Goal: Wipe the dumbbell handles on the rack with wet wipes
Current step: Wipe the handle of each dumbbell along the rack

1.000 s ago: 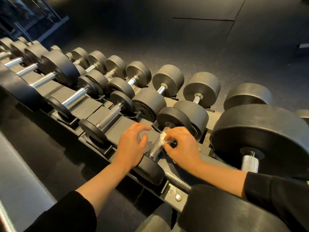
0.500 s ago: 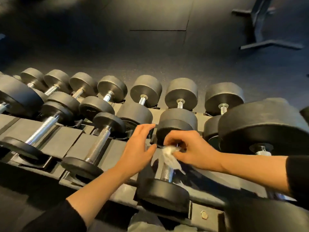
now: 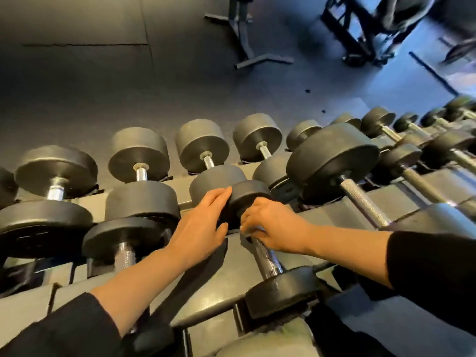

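Note:
A small black dumbbell lies on the grey rack [image 3: 219,300] in the middle of the view, its knurled steel handle [image 3: 266,258] running toward me. My right hand [image 3: 273,224] is curled round the far end of that handle, and only a sliver of the white wet wipe [image 3: 244,229] shows under its fingers. My left hand [image 3: 203,222] rests with straight fingers against the dumbbell's far head [image 3: 248,195]. The near head [image 3: 280,289] sits in its cradle.
Several more black dumbbells fill two tiers of the rack to the left and right, with a large one [image 3: 332,161] close on the right. Beyond the rack lie dark rubber floor, a bench foot [image 3: 262,59] and a metal frame [image 3: 360,27].
My view has swung to the right. My right hand with the wipe has closed round the far end of the handle. My left hand now lies against the far head.

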A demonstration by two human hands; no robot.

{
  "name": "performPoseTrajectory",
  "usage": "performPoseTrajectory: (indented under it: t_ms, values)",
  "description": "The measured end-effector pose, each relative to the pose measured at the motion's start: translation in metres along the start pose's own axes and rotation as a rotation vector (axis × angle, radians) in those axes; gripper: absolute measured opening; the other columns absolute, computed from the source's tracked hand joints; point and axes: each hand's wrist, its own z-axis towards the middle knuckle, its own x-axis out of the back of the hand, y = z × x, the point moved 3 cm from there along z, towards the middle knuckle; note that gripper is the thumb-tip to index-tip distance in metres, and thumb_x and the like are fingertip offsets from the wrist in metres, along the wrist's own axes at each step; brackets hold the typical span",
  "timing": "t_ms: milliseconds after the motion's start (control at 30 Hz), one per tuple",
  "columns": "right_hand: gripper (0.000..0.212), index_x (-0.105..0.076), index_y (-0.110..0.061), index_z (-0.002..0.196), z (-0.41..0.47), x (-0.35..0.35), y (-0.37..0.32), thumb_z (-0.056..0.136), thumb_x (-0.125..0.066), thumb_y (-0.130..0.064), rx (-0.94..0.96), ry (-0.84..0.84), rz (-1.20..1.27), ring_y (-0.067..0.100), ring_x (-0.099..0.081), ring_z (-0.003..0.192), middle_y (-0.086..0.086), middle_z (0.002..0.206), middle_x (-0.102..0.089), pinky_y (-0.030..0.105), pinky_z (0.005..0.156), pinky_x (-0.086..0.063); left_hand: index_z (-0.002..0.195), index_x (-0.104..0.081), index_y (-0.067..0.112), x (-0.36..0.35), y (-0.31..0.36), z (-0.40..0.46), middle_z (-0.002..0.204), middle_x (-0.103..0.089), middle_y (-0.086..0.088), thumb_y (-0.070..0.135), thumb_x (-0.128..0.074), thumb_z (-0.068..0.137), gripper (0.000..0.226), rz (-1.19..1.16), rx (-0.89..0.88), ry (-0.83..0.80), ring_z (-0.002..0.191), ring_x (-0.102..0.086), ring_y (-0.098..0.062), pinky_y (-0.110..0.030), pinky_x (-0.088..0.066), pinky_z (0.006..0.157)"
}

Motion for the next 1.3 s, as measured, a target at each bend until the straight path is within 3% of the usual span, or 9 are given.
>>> performPoseTrajectory:
  t_ms: [67,267,433,567,867,1100,1167,1233,1300]
  values:
    - [0.019,-0.073,-0.019,0.102,-0.008,0.000,-0.002,0.087,-0.062,-0.015,-0.087,-0.044,0.107,0.011,-0.051,0.096,-0.005,0.107,-0.068,0.021,0.079,-0.037,0.150,-0.020,0.024,-0.002,-0.005,-0.001,0.153,-0.024,0.007,0.019,-0.062,0.089,0.075,-0.019,-0.027,-0.004,0.125,-0.047,-0.017,-0.028,-0.041,0.101]
    - [0.020,-0.073,-0.019,0.102,-0.040,0.007,-0.016,0.084,-0.069,-0.014,-0.261,-0.284,0.552,0.000,-0.060,0.101,-0.008,0.109,-0.068,0.019,0.092,-0.047,0.152,-0.006,0.029,-0.015,-0.022,-0.010,0.158,-0.007,0.010,0.016,-0.061,0.088,0.086,-0.070,-0.068,-0.014,0.101,-0.059,-0.019,-0.031,-0.054,0.082]
    - [0.026,-0.068,-0.016,0.109,-0.003,0.008,-0.022,0.084,-0.068,-0.013,-0.326,0.227,0.302,0.008,-0.055,0.100,0.001,0.110,-0.064,0.019,0.086,-0.045,0.152,-0.011,0.029,-0.024,-0.031,-0.016,0.159,-0.011,0.005,0.010,-0.062,0.086,0.085,-0.171,-0.063,0.020,0.084,-0.061,-0.017,-0.035,-0.056,0.076]
    - [0.018,-0.073,-0.014,0.099,0.012,-0.002,-0.020,0.082,-0.067,-0.010,-0.080,0.107,-0.154,0.022,-0.054,0.087,0.002,0.100,-0.070,0.032,0.071,-0.047,0.152,-0.018,0.024,-0.026,-0.032,-0.016,0.158,-0.015,0.002,0.007,-0.062,0.084,0.083,-0.183,-0.074,0.037,0.074,-0.059,-0.019,-0.036,-0.056,0.070]
    - [0.025,-0.067,-0.027,0.113,-0.006,-0.005,-0.017,0.089,-0.061,-0.022,-0.250,-0.133,-0.020,0.012,-0.039,0.100,-0.009,0.114,-0.062,0.031,0.083,-0.041,0.152,-0.017,0.021,-0.029,-0.032,-0.017,0.159,-0.014,0.000,0.005,-0.062,0.084,0.083,-0.161,-0.120,0.047,0.063,-0.055,-0.018,-0.030,-0.049,0.057]
    - [0.023,-0.071,-0.018,0.108,-0.021,0.004,-0.033,0.086,-0.067,-0.019,-0.301,-0.279,0.154,-0.009,-0.045,0.078,-0.018,0.096,-0.054,-0.002,0.074,-0.031,0.152,-0.017,0.023,-0.027,-0.034,-0.016,0.159,-0.015,0.002,0.006,-0.060,0.084,0.083,-0.116,-0.144,0.054,0.066,-0.057,-0.023,-0.031,-0.047,0.052]
    - [0.021,-0.071,-0.018,0.106,-0.024,0.003,-0.037,0.085,-0.067,-0.018,-0.311,-0.347,0.172,-0.009,-0.048,0.080,-0.017,0.096,-0.055,0.000,0.071,-0.035,0.152,-0.017,0.025,-0.024,-0.036,-0.015,0.158,-0.017,0.003,0.007,-0.059,0.085,0.081,-0.113,-0.147,0.049,0.078,-0.061,-0.024,-0.035,-0.052,0.061]
    - [0.020,-0.071,-0.019,0.105,-0.023,0.002,-0.039,0.086,-0.067,-0.018,-0.302,-0.372,0.171,-0.006,-0.053,0.085,-0.014,0.101,-0.061,0.005,0.073,-0.040,0.151,-0.023,0.025,-0.015,-0.036,-0.015,0.156,-0.023,0.002,0.008,-0.059,0.086,0.076,-0.126,-0.141,0.046,0.108,-0.058,-0.027,-0.039,-0.053,0.084]
    - [0.019,-0.070,-0.018,0.106,-0.016,0.003,-0.042,0.087,-0.065,-0.018,-0.286,-0.273,0.193,-0.004,-0.055,0.087,-0.014,0.099,-0.062,0.007,0.080,-0.042,0.147,-0.032,0.022,-0.002,-0.037,-0.020,0.150,-0.034,0.000,0.010,-0.061,0.086,0.068,-0.126,-0.149,0.053,0.122,-0.050,-0.025,-0.038,-0.047,0.096]
